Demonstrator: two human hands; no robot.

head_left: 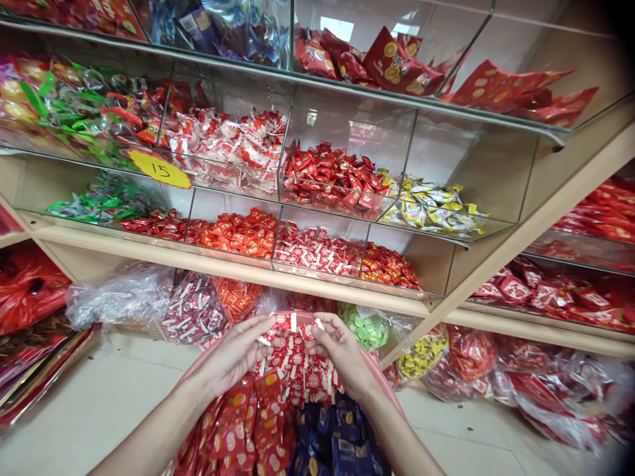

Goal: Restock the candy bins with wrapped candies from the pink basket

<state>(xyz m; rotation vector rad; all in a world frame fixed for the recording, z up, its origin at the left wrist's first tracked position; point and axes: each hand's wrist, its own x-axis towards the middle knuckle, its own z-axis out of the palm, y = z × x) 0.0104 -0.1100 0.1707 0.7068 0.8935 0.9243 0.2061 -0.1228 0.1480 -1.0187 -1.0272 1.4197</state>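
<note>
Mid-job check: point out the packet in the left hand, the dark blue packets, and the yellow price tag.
Red-and-white packet (284,322) in the left hand (243,349): head view, on its red part.
Dark blue packets (340,433): head view, around the pile's middle.
Yellow price tag (159,170): head view, by the handwritten 15.

A pink basin (383,379) carries red-and-white wrapped candies (294,370) toward its far edge, fruit-printed red packets (238,430) toward its left edge and dark-blue packets (342,439) toward its right. On the tiled floor (456,436), bags of candies (196,307) lie along the bottom of the wooden shelf (238,269).
</note>
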